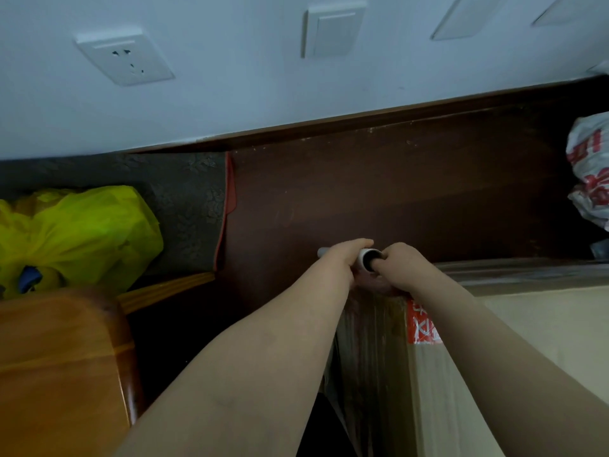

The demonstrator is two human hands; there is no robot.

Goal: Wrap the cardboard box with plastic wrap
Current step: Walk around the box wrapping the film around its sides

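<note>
Roll of plastic wrap (pixel 366 257), a white cylinder with a hollow dark core, held level just above the far left corner of the cardboard box (pixel 543 328). The left hand (pixel 344 260) grasps the roll from above, with its fingers curled over the tube, and a short grey-white stub sticks out past the knuckles. The right hand (pixel 400 265) is clenched at the open end of the tube, with a digit apparently pushed into the core; which digit cannot be told. Both bare forearms reach in from the lower edge of the view.

The box fills the lower right, and its flat top is pale matte beige. Its upright left face is covered by glossy film (pixel 369 344), which is creased in vertical folds and runs up toward the roll. A strip of red tape (pixel 421 324) with white print crosses the corner under the film.

Behind the hands lies a dark brown wooden surface (pixel 395 192) with a smooth, faintly scuffed finish, meeting a pale wall. The wall carries a white socket (pixel 125 59) and a square switch (pixel 334 31). At left, a crumpled yellow plastic bag (pixel 75 232) rests on dark embossed cloth (pixel 184 192), beside rounded, lacquered orange wood (pixel 59 364). A white bag with red print (pixel 590 173) sits at the right edge.
</note>
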